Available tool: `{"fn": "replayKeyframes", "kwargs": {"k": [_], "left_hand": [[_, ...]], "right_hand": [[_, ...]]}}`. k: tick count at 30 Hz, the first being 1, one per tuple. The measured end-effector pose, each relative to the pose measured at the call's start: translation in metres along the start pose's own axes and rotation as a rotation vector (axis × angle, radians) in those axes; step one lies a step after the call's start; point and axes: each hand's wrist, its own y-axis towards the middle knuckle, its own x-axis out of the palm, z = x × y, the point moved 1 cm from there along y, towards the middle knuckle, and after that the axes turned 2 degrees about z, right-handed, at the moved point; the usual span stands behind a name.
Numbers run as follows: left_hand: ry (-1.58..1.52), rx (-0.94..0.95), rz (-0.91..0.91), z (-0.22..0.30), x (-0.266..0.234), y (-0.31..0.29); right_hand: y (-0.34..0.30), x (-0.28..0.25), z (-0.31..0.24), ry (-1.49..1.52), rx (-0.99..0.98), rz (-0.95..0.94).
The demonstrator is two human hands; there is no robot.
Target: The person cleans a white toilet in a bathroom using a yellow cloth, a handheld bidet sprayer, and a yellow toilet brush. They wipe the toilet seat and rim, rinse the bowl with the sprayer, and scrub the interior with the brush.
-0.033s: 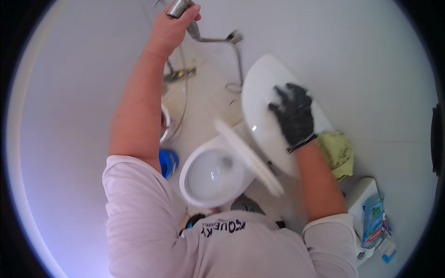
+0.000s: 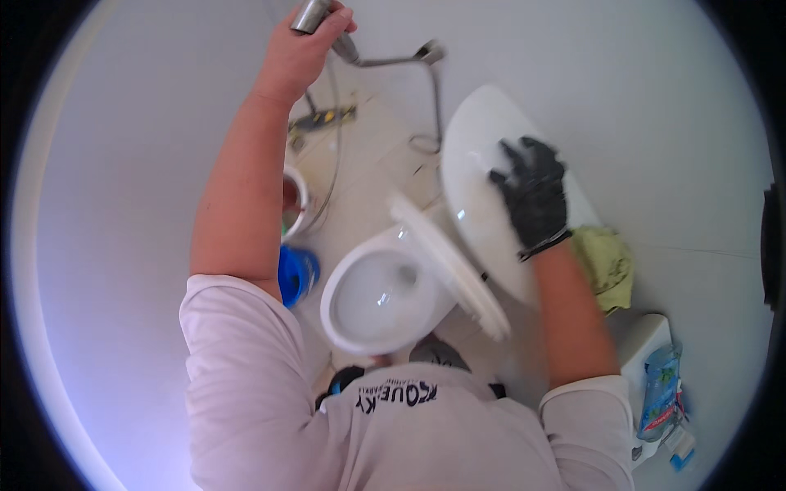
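Observation:
My bare left hand (image 2: 299,53) is raised at the top left. Its fingers are wrapped round a silver hand shower (image 2: 312,16), and a thin grey hose (image 2: 336,123) hangs below. On the right, my right hand (image 2: 534,194) wears a black glove. It lies with fingers spread on a smooth, white rounded surface (image 2: 468,155), which looks like a cistern top. Below and left of it stands a white toilet bowl (image 2: 344,331) with a little water inside. The raised toilet seat and lid (image 2: 454,270) stand between the bowl and that surface.
A yellow-green cloth (image 2: 603,266) hangs by my right wrist. A blue bucket (image 2: 299,274) and a white bucket (image 2: 301,192) stand under my left arm. Bent metal pipe (image 2: 436,90) and a floor tool (image 2: 323,119) lie beyond. A blue bottle (image 2: 660,389) stands at lower right.
The whole view has shifted slightly, so the toilet and cistern top sit a little further right and up. Both hands keep their places on what they touch.

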Motion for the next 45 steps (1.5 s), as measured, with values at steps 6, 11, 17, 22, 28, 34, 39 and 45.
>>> {"fn": "replayKeyframes", "kwargs": {"k": [6,11,17,22,28,34,39,45], "left_hand": [[-0.374,-0.017,0.519,-0.073,-0.099,-0.09],[0.027,-0.051,0.301,-0.084,-0.151,-0.156],[0.194,-0.022,-0.114,-0.086,-0.094,-0.295],[0.197,0.291,-0.372,-0.101,-0.053,-0.357],[0.227,0.297,-0.427,-0.114,-0.053,-0.372],[0.271,0.309,-0.443,-0.152,-0.05,-0.371],[0.247,0.227,-0.393,-0.16,-0.056,-0.365],[0.206,0.166,-0.364,-0.172,-0.043,-0.354]], "right_hand": [[-0.004,0.005,-0.013,-0.066,-0.073,0.05],[-0.003,0.009,-0.014,-0.063,-0.049,0.015],[0.002,-0.006,-0.003,0.211,0.173,-0.03],[0.017,-0.041,-0.083,0.804,0.213,-0.06],[-0.063,0.064,-0.22,1.888,0.672,-0.458],[-0.108,0.089,-0.247,1.544,0.827,-0.36],[-0.104,0.085,-0.256,-0.169,-0.267,-0.662],[-0.137,0.153,-0.205,0.914,0.407,-0.302]]}}
